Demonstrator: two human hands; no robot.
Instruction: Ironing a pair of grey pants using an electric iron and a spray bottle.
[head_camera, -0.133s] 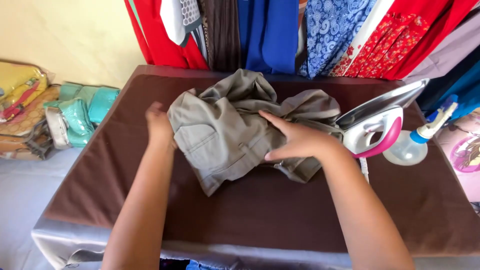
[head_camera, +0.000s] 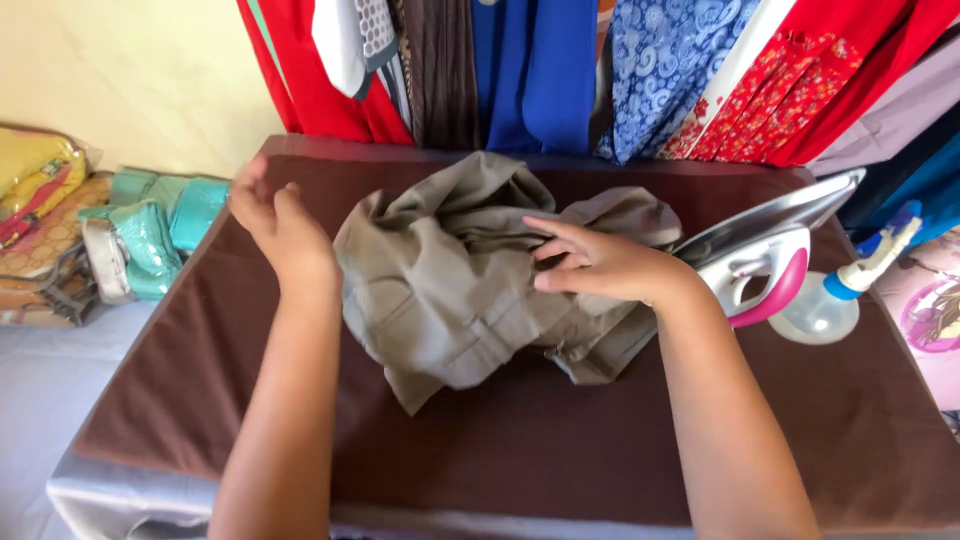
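a crumpled grey-green garment (head_camera: 470, 280) lies bunched near the middle of the table (head_camera: 200, 400), which is covered in a dark brown cloth, a little closer to the far edge than the near one. its folds pile up toward the far side, and a flatter flap with a seam points toward the near edge.

the right hand (head_camera: 600, 265) rests on top of the garment's right part, palm down, fingers spread and slightly curled, pressing on the fabric rather than gripping it; nothing is closed inside it. the left hand (head_camera: 280, 230) sits at the garment's left edge, lifted a little, fingers loosely open and blurred; it is just beside the fabric, and whether it touches it cannot be told. it holds nothing.

toward the right edge of the table an iron (head_camera: 760, 250) with a white body and pink handle stands tilted on its heel, soleplate facing up and left, just beside the garment's right end. next to it, at the right edge, is a clear spray bottle (head_camera: 840, 295) with a blue and white nozzle.

beyond the far edge hang clothes (head_camera: 560, 70) in red, blue, brown and patterned prints. off the left edge, wrapped bundles (head_camera: 150, 235) in teal and yellow lie stacked on a lower surface.
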